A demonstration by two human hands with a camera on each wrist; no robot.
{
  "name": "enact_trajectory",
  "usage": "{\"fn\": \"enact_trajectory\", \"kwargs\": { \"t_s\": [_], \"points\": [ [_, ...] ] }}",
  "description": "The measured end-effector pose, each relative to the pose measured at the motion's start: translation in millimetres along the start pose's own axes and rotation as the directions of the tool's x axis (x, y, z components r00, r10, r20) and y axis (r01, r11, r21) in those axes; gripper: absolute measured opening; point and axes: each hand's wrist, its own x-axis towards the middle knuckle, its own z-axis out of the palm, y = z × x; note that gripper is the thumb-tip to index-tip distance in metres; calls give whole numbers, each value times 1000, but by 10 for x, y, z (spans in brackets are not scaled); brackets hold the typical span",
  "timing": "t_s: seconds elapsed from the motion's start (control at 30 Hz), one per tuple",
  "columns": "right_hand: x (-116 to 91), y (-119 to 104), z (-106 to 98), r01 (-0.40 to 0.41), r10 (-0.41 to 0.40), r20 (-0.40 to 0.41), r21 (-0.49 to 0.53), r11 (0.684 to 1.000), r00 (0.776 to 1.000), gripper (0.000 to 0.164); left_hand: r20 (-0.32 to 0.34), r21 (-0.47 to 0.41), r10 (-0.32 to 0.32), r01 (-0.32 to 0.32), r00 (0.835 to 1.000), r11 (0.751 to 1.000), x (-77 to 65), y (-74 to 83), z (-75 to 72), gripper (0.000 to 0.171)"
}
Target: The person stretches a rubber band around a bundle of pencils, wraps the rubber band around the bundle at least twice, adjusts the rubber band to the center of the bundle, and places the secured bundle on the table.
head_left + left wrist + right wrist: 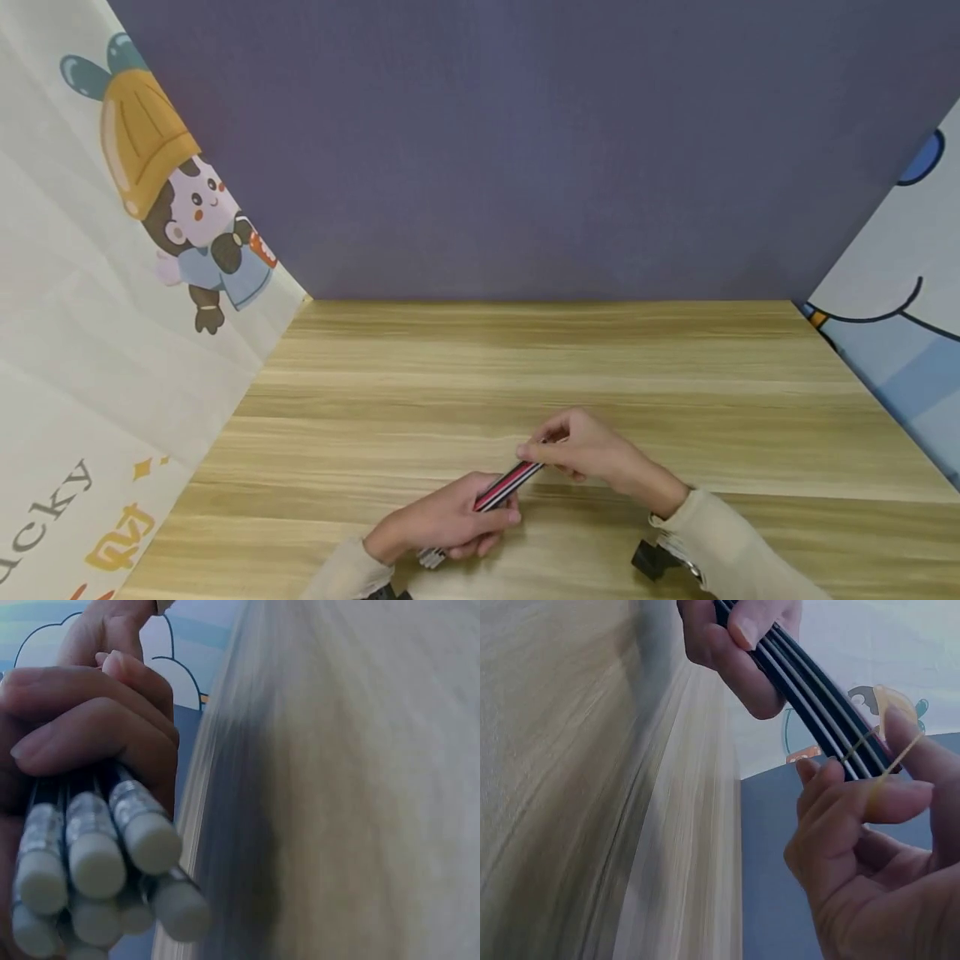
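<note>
A bundle of dark striped pencils slants up to the right over the wooden table. My left hand grips it around its lower part, thumb on top. Several white erasers with silvery ferrules stick out below that hand in the left wrist view. At the opposite end is my right hand, its thumb and fingers around the pencil tips. A thin yellow rubber band crosses the pencils there, and the right fingers hold it stretched out from the bundle.
The wooden tabletop reaches back to a dark blue-grey panel. A pale cloth with cartoon prints hangs on the left, and another printed cloth on the right. A black wrist device sits under the right sleeve.
</note>
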Motion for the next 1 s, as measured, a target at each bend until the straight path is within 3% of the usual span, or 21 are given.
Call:
{"fn": "enact_trajectory", "kwargs": {
  "t_s": [0.3,0.5,0.63,0.83,0.93,1.0],
  "points": [
    [12,3,1,53,-50,61,-51,997,997,30,-13,-76,30,-31,999,997,-8,1,-41,30],
    [12,-6,-31,157,-152,42,-176,972,987,26,-20,-219,28,-32,999,975,-55,11,-123,24],
    [1,-33,-25,249,-253,19,-259,933,967,32,-63,-304,18,-36,998,952,-76,2,-174,15],
    [-27,-82,26,304,-333,-56,-288,908,941,30,-104,-330,36,-69,994,941,-77,-8,-217,11],
    [-41,-83,53,317,-389,-140,-367,874,910,28,-127,-330,33,-74,991,941,-77,-7,-238,12],
    [-57,-79,65,334,-447,-191,-432,838,874,27,-145,-324,31,-77,989,943,-74,-5,-255,12]
  ]
}}
